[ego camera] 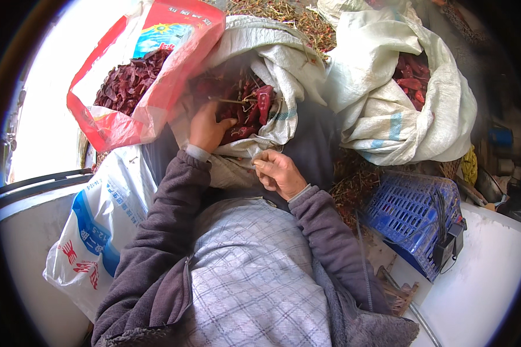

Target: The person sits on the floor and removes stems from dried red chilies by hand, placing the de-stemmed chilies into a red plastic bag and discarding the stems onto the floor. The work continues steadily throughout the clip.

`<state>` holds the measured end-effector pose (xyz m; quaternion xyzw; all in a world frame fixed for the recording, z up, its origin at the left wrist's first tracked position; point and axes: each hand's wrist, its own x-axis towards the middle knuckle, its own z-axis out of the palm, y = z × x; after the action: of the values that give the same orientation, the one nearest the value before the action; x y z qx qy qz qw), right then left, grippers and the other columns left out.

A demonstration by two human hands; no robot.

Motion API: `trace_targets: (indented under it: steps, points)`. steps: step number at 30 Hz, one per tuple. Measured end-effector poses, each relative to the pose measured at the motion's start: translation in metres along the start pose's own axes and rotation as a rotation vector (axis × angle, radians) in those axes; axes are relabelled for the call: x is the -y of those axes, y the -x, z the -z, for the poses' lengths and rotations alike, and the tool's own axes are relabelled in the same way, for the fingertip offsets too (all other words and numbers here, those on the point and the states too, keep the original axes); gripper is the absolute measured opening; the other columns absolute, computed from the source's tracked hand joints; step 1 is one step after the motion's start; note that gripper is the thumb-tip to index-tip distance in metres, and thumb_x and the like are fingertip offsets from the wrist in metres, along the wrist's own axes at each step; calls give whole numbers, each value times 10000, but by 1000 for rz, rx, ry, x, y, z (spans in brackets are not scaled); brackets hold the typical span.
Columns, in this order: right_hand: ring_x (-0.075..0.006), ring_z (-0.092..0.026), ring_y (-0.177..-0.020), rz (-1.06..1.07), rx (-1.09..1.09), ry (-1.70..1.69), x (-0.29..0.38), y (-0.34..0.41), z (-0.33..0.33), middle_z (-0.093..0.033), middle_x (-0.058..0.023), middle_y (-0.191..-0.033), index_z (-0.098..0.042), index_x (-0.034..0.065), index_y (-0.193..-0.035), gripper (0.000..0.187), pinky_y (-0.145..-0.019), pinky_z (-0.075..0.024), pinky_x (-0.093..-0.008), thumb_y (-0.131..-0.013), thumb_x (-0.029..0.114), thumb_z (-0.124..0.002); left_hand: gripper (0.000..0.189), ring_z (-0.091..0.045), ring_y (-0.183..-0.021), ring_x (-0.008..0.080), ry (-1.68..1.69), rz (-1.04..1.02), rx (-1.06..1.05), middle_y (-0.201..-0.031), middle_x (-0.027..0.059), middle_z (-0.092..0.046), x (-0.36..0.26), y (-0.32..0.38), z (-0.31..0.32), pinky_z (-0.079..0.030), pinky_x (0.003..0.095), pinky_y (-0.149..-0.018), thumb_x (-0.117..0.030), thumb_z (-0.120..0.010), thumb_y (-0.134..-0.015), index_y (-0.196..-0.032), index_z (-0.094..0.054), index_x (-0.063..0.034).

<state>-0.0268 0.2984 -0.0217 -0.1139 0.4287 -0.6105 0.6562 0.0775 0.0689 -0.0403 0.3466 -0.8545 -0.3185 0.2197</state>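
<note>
On my lap lies a white woven sack (282,56) with its mouth folded open. Dried red chillies (243,130) with thin stalks fill it. My left hand (208,126) reaches over the near rim into the chillies, thumb apart; its fingertips are hidden, so I cannot tell whether they grip one. A glossy red chilli (265,104) stands out right of that hand, near a long pale stalk (228,100). Just outside the sack's near rim, my right hand (280,172) is curled with thumb against fingers. Those fingertips pinch a small pale object (254,152), too unclear to name.
A red-and-white plastic bag (191,47) of dark dried chillies stands at the left. Another woven sack (369,78) of red chillies sits at the right. A blue plastic basket (408,204) with a black power adapter (449,247) lies below it. A white printed bag (126,191) is beside my left arm.
</note>
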Motion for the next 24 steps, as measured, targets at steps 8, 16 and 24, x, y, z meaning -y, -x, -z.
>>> trace_targets:
  steps: [8,16,24]
  points:
    - [-51,-467,-588,-47,-54,94,2,-5,-7,-551,-4,-776,-606,37,-1005,174,-472,-326,-212,-999,204,-657,433,-687,-1055,204,208,108,42,-1179,126,-720,1,9,37,-523,315,-941,-52,-727,-871,-1291,-638,-2]
    - [-40,-460,-596,124,-52,402,-1,-20,-34,-547,28,-698,-642,18,-971,232,-511,-362,-229,-1010,246,-661,393,-634,-1057,170,1121,308,23,-1238,93,-658,10,33,72,-509,318,-925,-20,-620,-984,-1372,-569,19]
    - [-38,-440,-583,86,-2,201,17,-38,-74,-559,26,-734,-618,53,-973,282,-507,-366,-228,-1017,326,-669,420,-647,-983,142,823,315,466,-1143,78,-687,-5,76,106,-523,268,-838,-12,-757,-868,-1268,-631,12]
